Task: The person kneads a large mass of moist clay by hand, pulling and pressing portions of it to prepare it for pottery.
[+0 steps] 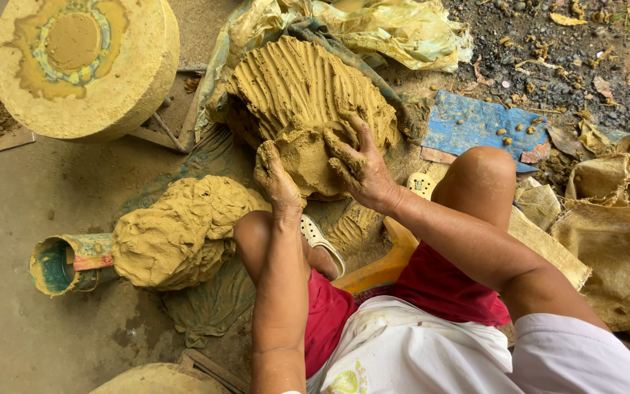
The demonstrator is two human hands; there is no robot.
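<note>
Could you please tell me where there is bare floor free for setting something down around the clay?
Bare concrete floor lies left of the smaller clay lump, below the round wheel. Around the big clay mound, both hands, plastic sheeting and sacks crowd it.

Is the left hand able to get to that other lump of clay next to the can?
Probably yes. The left hand presses the big clay mound now, and the smaller clay lump lies just beside the left knee, with nothing between them.
</note>
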